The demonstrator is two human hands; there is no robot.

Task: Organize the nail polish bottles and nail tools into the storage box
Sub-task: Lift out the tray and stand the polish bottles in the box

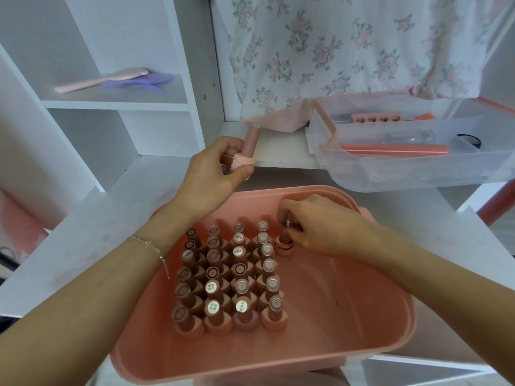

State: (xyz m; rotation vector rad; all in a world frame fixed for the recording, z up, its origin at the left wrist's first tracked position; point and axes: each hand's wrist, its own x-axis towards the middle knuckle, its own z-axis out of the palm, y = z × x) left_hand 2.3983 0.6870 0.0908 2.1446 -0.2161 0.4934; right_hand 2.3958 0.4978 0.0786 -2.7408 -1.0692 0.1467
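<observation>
Your right hand (320, 227) pinched a nail polish bottle (284, 240) standing inside the pink storage box (334, 344), just beside the upright rows of bottles (228, 277). Your left hand (214, 174) curled around another bottle (249, 147) above the box's back rim.

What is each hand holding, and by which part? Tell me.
Left hand grips a nail polish bottle by its base, above the pink box. Right hand pinches another bottle near its cap, inside the box.
</observation>
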